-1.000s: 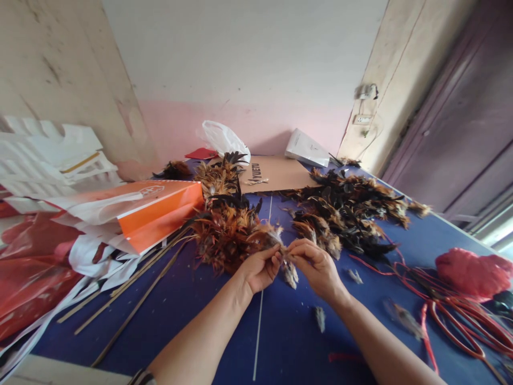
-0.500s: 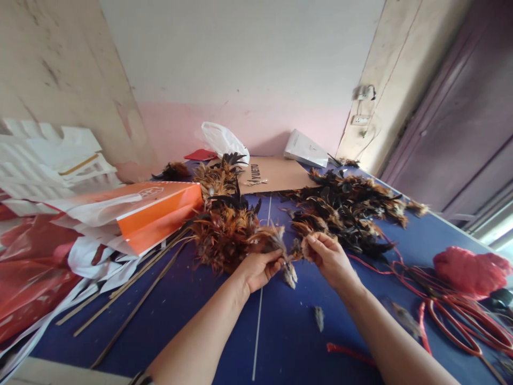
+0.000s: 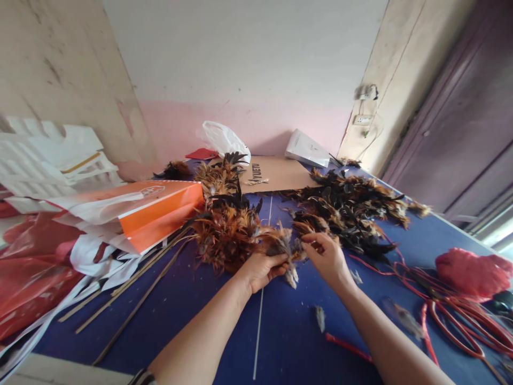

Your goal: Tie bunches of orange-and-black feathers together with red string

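My left hand (image 3: 264,272) is closed in a pinch on a feather (image 3: 276,243) with brown and grey barbs and pale fluff at its base. A pile of reddish-brown feathers (image 3: 224,238) lies just beyond it on the blue table. To the right, my right hand (image 3: 326,262) hovers with thumb and forefinger slightly apart, its tips close to a dark tuft beside the held feather. I make out nothing in its fingers. A small grey piece of fluff (image 3: 356,277) shows just right of that wrist. Behind it spreads a larger heap of black and brown feathers (image 3: 344,208).
An orange paper bag (image 3: 160,214) lies at left near thin wooden sticks (image 3: 140,305). Red scissors (image 3: 460,326), pink cord and a pink bundle (image 3: 473,272) are on the right. At the back are flat cardboard (image 3: 280,174), a white plastic bag (image 3: 224,140) and a white box (image 3: 306,148).
My right hand's pinch on pale fluff has loosened, and a bit of fluff now shows right of its wrist. My left hand keeps its grip, almost in place.
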The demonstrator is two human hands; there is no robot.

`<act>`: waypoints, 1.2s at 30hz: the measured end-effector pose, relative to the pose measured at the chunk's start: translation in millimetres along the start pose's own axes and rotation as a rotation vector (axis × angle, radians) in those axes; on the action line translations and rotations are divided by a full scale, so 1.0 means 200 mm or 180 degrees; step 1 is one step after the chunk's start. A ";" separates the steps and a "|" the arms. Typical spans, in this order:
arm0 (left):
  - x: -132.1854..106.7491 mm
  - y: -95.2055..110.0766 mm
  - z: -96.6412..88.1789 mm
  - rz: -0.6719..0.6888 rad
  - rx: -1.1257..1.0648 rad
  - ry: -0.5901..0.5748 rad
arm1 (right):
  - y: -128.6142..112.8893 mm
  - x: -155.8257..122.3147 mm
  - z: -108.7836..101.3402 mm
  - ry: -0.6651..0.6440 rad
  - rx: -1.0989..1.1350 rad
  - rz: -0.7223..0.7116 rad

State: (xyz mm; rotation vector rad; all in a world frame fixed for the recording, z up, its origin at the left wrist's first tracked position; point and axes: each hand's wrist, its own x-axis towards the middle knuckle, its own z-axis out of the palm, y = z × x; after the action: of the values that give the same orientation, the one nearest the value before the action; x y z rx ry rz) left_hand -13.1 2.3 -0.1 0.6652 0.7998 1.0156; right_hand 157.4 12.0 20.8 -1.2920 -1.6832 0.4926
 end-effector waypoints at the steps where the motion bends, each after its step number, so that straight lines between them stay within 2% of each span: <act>1: 0.00 0.00 0.00 0.0095 0.0107 -0.0036 | -0.01 -0.01 0.00 -0.0322 0.0097 0.0197; 3: 0.00 -0.01 0.00 0.0285 0.0353 -0.0075 | -0.03 -0.02 0.01 -0.0809 0.0319 0.0558; 4: -0.01 -0.01 0.00 0.0380 0.0488 -0.0102 | -0.04 -0.02 0.02 -0.0920 0.0428 0.0695; 9: -0.02 -0.02 0.03 0.0649 0.0990 -0.0191 | -0.03 -0.04 0.05 -0.1137 0.1126 0.1095; 14: -0.01 -0.02 0.03 0.0580 0.0838 -0.0087 | -0.04 -0.04 0.06 -0.1229 0.1519 0.1258; 25: -0.02 -0.02 0.02 0.0155 0.0211 -0.0267 | -0.02 -0.04 0.05 -0.1467 0.2201 0.1242; 32: -0.02 -0.04 0.00 -0.0017 0.0438 -0.0561 | -0.04 -0.03 0.02 -0.1701 0.1625 0.0782; 36: -0.03 -0.05 -0.01 -0.0157 0.0682 -0.0838 | -0.07 -0.04 0.00 -0.1969 0.1557 0.0589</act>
State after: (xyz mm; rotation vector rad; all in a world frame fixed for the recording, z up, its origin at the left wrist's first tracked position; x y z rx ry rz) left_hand -11.4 -6.1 -6.5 0.9374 0.6945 0.7834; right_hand 150.5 -0.6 27.8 -0.9804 -1.7650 1.4331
